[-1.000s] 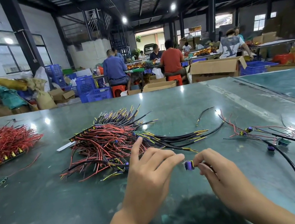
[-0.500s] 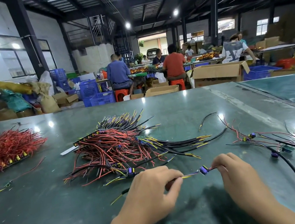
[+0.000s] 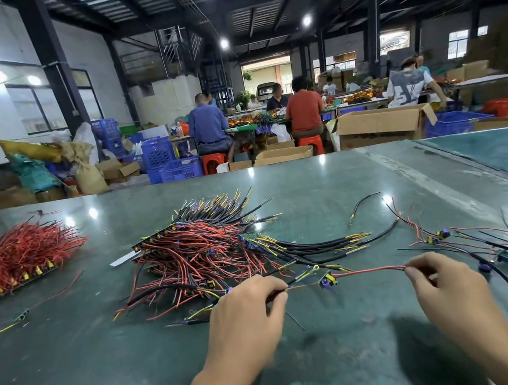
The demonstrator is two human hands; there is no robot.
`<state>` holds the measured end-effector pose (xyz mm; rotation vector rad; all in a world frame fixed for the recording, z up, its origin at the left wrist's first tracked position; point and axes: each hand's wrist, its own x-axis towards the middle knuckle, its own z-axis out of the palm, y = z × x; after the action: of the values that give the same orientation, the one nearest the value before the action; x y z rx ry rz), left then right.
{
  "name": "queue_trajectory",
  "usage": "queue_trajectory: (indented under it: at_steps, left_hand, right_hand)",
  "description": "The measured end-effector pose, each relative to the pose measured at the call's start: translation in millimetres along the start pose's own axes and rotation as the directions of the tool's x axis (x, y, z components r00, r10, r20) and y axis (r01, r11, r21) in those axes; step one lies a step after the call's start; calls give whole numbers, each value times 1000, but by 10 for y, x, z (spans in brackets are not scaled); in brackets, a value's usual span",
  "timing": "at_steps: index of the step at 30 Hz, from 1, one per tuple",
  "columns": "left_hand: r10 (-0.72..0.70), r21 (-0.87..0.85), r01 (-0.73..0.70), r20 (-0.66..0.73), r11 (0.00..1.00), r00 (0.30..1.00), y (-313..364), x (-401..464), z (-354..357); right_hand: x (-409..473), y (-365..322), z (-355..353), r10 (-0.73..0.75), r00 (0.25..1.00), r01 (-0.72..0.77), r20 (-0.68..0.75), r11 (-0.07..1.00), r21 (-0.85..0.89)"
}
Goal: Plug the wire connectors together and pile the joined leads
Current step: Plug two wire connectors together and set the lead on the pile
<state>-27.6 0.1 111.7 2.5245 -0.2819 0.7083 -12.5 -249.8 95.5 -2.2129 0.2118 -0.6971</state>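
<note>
Red and black leads are what I am stretching out between both hands just above the counter [image 3: 74, 373], near its front edge. My left hand [image 3: 246, 314] is pinching the black-and-yellow end, its grip clamped on the wire, and my right hand [image 3: 443, 285] is pinching the far end of the red wire [image 3: 370, 271], its grip clamped too. Between them the purple connector [image 3: 327, 281] is hanging on the line, and it looks plugged together, so I am judging this pair as joined and ready to set down.

Toward the right edge a few joined leads [image 3: 441, 235] are lying loosely spread, not yet much of a pile. At the counter's middle the big heap of red and black wires [image 3: 202, 254] is waiting, and by the left edge a second red bundle [image 3: 11, 259] is sitting untouched. By that showing I am only early in the job, with most of the plugging and nearly all the piling left.
</note>
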Motion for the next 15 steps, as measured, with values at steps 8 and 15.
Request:
queue_trajectory:
  at_steps: [8, 15]
  left_hand:
    - [-224, -737, 348, 267, 580, 937, 195, 17, -30]
    - [-101, -770, 259, 248, 583, 963, 322, -14, -58]
  right_hand:
    - [-190, -215, -11, -527, 822, 528, -218, 847, -59]
    - [-362, -442, 14, -297, 884, -30, 360, 733, 679]
